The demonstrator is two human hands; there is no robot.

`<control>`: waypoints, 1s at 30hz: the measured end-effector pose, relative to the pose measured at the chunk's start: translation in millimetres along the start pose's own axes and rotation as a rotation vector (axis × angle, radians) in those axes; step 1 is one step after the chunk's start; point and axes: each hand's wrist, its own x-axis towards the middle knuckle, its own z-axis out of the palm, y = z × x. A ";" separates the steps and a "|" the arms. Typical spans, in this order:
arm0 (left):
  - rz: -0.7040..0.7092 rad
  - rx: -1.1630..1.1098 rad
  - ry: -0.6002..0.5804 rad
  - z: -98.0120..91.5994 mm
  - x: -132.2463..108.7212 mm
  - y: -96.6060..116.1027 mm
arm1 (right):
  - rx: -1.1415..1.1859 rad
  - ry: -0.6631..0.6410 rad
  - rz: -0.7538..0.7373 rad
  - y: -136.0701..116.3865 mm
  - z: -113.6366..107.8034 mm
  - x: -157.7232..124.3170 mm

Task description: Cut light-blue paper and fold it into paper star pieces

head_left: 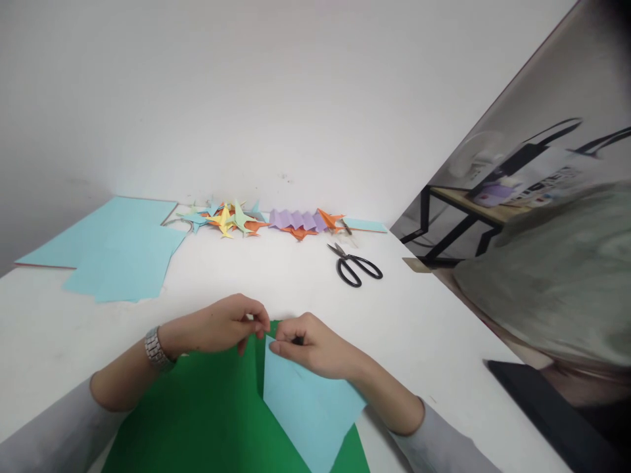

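A light blue sheet of paper [313, 404] is raised at a slant over a large green sheet [211, 407], one corner pointing up. My right hand [315, 345] pinches it near that top corner, thumb on the near face. Close by on the left, my left hand [229, 322] has its thumb and fingertips drawn together beside the same corner. Whatever sits between those left fingertips is too small to make out. Black-handled scissors [357, 265] lie beyond my right hand, blades partly apart.
Light blue sheets [123, 253] are spread at the left. Several folded paper cranes [227, 218] and a purple pleated strip [297, 220] line the wall. A person's pale green sleeve or clothing [557, 276] is at the right, near a dark flat object [532, 401].
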 end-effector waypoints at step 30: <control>0.006 0.447 0.489 2.4 26.1 -37.9 | -0.697 0.258 -0.145 23.8 3.8 12.0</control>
